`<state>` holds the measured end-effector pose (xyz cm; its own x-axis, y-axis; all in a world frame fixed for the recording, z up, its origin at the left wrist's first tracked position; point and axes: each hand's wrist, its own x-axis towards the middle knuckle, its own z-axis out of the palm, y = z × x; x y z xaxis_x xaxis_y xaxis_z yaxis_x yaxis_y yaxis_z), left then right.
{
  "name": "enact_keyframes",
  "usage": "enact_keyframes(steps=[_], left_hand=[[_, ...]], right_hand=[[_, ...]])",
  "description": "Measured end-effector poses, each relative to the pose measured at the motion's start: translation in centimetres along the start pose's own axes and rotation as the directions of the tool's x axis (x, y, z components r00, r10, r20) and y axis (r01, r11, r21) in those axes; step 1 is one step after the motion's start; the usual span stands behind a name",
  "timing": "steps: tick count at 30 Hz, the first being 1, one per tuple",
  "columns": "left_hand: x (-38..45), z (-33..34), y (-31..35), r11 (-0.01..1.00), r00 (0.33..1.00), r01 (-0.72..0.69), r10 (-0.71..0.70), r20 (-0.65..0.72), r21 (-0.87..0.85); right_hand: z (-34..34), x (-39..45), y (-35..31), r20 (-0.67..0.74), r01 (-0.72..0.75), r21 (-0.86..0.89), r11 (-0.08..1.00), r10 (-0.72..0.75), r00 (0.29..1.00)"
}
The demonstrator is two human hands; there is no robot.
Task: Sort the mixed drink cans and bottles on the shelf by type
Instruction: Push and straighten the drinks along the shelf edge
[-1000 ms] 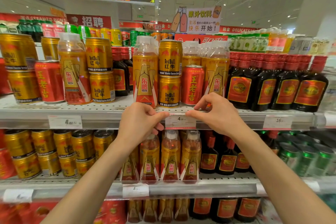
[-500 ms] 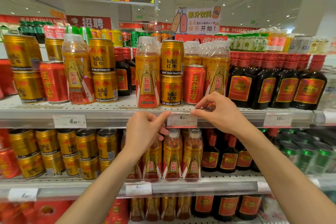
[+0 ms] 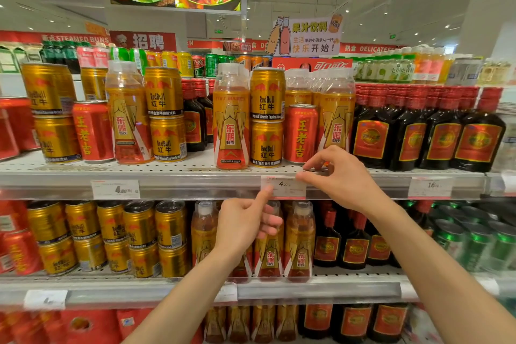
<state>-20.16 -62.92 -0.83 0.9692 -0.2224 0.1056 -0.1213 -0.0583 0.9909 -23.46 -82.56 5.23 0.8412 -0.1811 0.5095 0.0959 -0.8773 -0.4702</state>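
**Mia:** What is the biggest thing here?

**Tom:** The shelf (image 3: 173, 173). It is long and white with little holes. Drinks stand on it, all mixed up.

**Mia:** Which drinks?

**Tom:** At the right end is a row of dark bottles (image 3: 435, 131) with red caps. In the middle stands a tall orange bottle (image 3: 231, 120). Just beside it, on its right, are two gold cans (image 3: 266, 117), one on top of the other. Next to them stands a red can (image 3: 300, 134), and more orange bottles stand behind it. To the left there are more gold cans, another red can and another orange bottle, all mixed.

**Mia:** Where are the hands?

**Tom:** Both are at the front edge of the shelf, by a small price tag (image 3: 283, 186). The right hand (image 3: 343, 176) pinches the top right corner of the tag with its thumb and first finger. It holds no can or bottle.

**Mia:** And the other one?

**Tom:** The left hand (image 3: 245, 222) is lower down. Its first finger points up and touches the left edge of the tag. Its other fingers are curled in and hold nothing.
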Motion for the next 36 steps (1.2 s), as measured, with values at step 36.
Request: enact_keyframes(steps=[36], left_hand=[[1.2,-1.6,1.0,0.988,0.994,-0.057,0.042,0.102,0.146]], right_hand=[[-1.2,7.8,-8.0,-0.131,0.128,0.185,0.974,-0.105,0.986]])
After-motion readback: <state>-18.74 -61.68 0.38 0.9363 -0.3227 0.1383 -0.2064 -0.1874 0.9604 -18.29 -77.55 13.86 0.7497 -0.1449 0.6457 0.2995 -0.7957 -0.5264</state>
